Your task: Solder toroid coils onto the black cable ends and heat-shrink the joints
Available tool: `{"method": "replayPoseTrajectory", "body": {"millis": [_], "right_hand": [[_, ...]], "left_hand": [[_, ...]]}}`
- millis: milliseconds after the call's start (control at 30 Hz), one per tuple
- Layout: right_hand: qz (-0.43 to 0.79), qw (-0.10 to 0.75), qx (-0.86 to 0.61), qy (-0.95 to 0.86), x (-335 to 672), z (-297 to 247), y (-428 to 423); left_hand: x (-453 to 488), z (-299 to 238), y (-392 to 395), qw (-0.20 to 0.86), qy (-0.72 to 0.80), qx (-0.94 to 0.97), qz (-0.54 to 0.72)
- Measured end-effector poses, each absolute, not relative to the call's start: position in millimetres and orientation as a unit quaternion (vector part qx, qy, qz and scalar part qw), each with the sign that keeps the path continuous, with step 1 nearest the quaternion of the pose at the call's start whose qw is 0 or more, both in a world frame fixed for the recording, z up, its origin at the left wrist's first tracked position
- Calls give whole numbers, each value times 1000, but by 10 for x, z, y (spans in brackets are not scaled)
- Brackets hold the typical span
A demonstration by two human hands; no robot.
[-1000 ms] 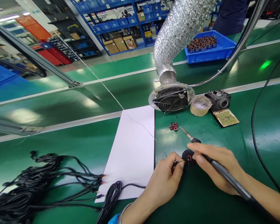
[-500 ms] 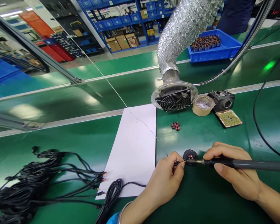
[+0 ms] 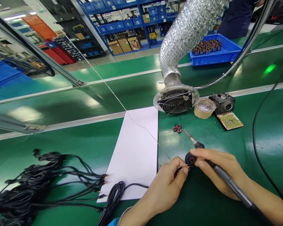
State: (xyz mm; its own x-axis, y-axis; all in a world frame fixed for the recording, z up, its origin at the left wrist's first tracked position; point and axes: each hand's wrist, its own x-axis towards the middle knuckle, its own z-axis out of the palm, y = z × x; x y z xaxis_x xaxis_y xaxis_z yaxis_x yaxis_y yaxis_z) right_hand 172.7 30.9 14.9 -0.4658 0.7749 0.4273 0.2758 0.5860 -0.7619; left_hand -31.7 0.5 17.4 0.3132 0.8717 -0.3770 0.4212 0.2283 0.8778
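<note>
My left hand [image 3: 166,185] pinches the stripped end of a thin black wire [image 3: 182,168] and holds it against a small black round part with a red coil [image 3: 191,159] on the green bench. My right hand [image 3: 220,171] grips a soldering iron [image 3: 224,179]. The iron's metal tip points up and away toward a little cluster of red coil parts [image 3: 177,128], lifted off the round part. A fine solder wire [image 3: 141,127] runs across the white paper sheet [image 3: 134,153] toward my left fingers.
A fume-extractor fan on a foil duct [image 3: 175,100] stands behind, next to a tape roll [image 3: 204,107], an iron stand [image 3: 223,103] and a sponge tray [image 3: 230,121]. A bundle of black cables [image 3: 37,185] lies at left. A blue bin of coils [image 3: 214,50] sits beyond.
The soldering iron's tip, which touched the round part half a second ago, has swung up and away. My left hand still pinches the wire at the part.
</note>
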Motion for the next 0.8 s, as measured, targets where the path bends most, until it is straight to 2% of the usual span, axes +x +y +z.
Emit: {"method": "replayPoseTrajectory", "body": {"millis": [433,800], "right_hand": [[269,322,-290,-860,1588,99,288],[259,342,-266,-863,1587,74,331]], "left_hand": [[-309,153,-32,535,520,625,227],[-319,170,-21,544,522,618,223]]}}
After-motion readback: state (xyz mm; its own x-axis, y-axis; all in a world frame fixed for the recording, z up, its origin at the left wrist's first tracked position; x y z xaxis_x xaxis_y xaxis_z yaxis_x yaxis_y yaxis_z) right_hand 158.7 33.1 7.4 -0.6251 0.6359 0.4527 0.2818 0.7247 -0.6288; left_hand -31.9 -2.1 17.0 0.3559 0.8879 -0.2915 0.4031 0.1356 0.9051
